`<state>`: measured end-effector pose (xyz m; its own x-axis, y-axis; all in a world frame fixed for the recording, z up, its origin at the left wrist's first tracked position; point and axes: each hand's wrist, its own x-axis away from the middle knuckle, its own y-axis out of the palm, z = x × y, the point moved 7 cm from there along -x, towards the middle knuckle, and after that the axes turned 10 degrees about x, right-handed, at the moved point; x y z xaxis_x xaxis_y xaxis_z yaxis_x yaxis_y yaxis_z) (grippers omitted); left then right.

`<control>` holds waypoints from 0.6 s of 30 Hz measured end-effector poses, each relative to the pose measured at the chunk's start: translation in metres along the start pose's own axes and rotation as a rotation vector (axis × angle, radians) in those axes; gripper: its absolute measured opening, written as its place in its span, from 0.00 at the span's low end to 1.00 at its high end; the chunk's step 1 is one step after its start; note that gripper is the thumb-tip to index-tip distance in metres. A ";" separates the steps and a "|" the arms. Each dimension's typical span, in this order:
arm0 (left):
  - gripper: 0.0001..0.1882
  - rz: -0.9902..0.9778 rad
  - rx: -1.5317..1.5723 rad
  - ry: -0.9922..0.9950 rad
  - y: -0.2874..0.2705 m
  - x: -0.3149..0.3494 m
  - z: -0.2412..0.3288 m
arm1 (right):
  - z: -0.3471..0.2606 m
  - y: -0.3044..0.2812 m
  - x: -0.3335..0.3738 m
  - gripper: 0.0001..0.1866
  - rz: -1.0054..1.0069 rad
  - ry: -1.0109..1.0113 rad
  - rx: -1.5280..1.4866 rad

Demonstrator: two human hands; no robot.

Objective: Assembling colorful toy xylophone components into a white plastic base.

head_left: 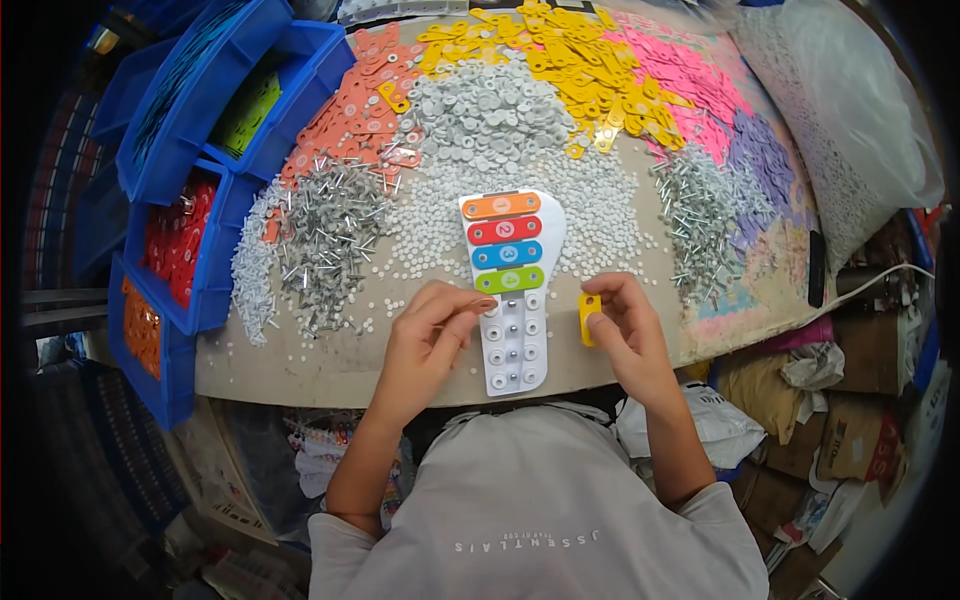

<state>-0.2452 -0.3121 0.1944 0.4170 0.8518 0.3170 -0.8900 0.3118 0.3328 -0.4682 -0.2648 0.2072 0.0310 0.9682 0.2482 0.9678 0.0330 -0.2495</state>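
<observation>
White board (554,222), at surface's (300,372) front edge. Right hand (632,335): grip closed on yellow bar (586,322). Left hand (430,332), board's left edge: grip narrow; cannot tell contents.

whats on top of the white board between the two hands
On the white board, far end first: orange bar, red bar, blue bar, green bar, then white rings and metal studs. What lies beneath the bars is covered.

Orange, red, blue and green bars (518,254) stripe a white board (551,222); the strip (586,332) is yellow, bins (176,385) blue, shirt (520,490) grey.
</observation>
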 end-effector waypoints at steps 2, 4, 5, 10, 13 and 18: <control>0.07 0.116 -0.310 0.218 0.002 -0.003 0.017 | 0.006 -0.006 0.000 0.16 0.102 -0.042 -0.073; 0.05 0.129 -0.328 0.211 0.005 -0.005 0.014 | 0.008 -0.006 0.002 0.14 0.082 -0.014 -0.090; 0.04 0.142 -0.348 0.204 0.006 -0.006 0.013 | 0.009 -0.005 0.003 0.12 0.061 0.015 -0.107; 0.04 0.115 -0.619 0.412 0.020 -0.019 0.019 | 0.002 0.000 0.008 0.05 0.030 0.112 -0.069; 0.06 0.105 -0.819 0.495 0.035 -0.023 0.023 | 0.005 0.007 0.009 0.04 0.013 0.110 -0.054; 0.08 0.129 -0.936 0.533 0.036 -0.028 0.021 | -0.008 0.013 0.005 0.04 0.003 -0.055 0.126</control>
<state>-0.2848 -0.3333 0.2157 0.3773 0.9040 -0.2012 -0.8034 0.2115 -0.5567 -0.4538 -0.2610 0.2125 0.0167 0.9803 0.1970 0.9286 0.0578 -0.3665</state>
